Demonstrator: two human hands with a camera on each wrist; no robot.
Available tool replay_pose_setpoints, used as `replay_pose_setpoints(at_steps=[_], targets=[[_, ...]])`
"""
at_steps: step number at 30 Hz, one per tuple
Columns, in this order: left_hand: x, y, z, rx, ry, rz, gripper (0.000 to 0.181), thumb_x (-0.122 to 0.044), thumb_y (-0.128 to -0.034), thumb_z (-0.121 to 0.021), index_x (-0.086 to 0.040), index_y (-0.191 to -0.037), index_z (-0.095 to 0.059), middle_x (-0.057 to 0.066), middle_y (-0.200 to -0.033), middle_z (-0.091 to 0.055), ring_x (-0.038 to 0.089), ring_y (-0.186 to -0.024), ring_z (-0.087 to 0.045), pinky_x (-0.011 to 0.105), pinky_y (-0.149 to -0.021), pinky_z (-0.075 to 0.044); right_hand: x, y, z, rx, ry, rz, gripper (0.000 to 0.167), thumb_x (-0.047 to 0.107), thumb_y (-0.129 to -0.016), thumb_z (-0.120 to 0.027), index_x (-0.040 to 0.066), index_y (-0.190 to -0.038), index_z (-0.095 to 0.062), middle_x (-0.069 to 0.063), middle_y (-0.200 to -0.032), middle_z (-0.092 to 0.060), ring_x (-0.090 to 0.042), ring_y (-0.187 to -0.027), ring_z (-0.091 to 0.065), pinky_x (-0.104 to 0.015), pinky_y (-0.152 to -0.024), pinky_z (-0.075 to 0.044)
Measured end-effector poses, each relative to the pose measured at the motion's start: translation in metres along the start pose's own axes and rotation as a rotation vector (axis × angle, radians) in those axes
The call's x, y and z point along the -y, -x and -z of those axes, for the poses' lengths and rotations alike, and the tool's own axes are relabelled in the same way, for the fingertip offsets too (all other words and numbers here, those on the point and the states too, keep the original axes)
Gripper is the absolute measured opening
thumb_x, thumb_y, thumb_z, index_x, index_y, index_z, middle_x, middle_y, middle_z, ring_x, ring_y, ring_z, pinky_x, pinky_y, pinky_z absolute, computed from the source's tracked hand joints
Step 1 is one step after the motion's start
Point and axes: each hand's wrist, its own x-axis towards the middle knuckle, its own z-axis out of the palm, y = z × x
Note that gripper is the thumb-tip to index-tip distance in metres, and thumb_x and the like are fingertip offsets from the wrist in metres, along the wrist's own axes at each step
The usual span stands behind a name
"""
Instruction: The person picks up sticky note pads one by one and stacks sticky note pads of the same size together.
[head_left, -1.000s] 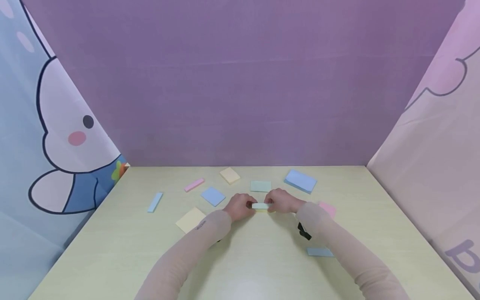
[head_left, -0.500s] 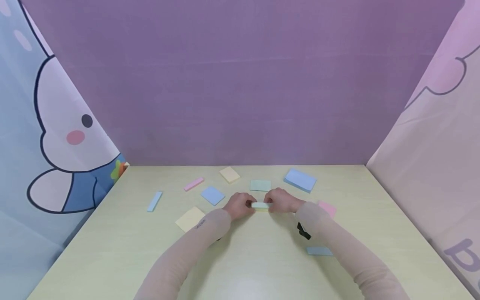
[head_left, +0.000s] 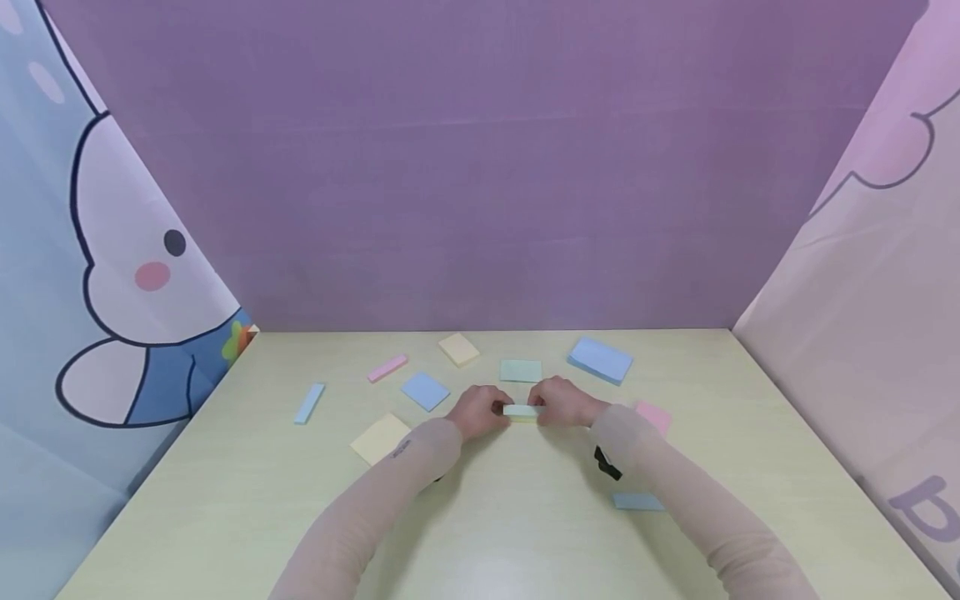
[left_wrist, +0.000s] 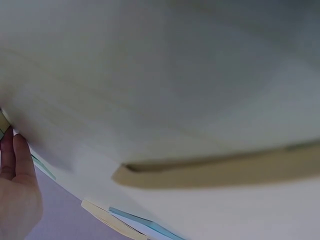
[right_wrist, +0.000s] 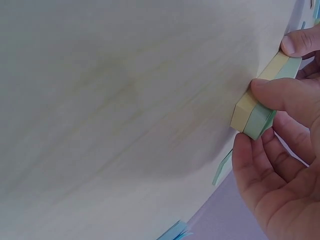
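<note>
In the head view, a pale green sticky note pad (head_left: 519, 410) lies on a yellow sticky note pad (head_left: 523, 420) at the middle of the table. My left hand (head_left: 478, 413) pinches the left end of this two-pad stack, and my right hand (head_left: 567, 402) pinches its right end. From the right wrist, the yellow layer (right_wrist: 241, 116) and green layer (right_wrist: 257, 121) sit flush, with both thumbs on the near side and right-hand fingertips at the far side. Only part of the left hand (left_wrist: 20, 200) shows in its own wrist view.
Behind the hands lie another green pad (head_left: 521, 371) and a thick blue pad (head_left: 600, 361). Leftward are a blue square (head_left: 426, 392), two yellow pads (head_left: 381, 439) (head_left: 459, 350), a pink strip (head_left: 387, 369) and a blue strip (head_left: 310, 404). A pink pad (head_left: 654, 418) and blue strip (head_left: 637, 502) adjoin the right arm.
</note>
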Motion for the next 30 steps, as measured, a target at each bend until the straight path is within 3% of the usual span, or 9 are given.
replay_pose_setpoints(at_steps=[30], targets=[[-0.0023,0.0009,0.0012,0.001,0.015,0.006,0.022,-0.014,-0.0771,-0.072,-0.011,-0.099,-0.07,0.0,-0.088,-0.066,0.009,-0.076,-0.053,0.024,-0.074,-0.044,-0.0029,0.0013,0.0012,0.019,0.002,0.013,0.019,-0.001,-0.073,-0.067,0.009,-0.09,-0.067,0.0,-0.085,-0.065,-0.014,-0.074,-0.051,-0.033,-0.073,-0.044]])
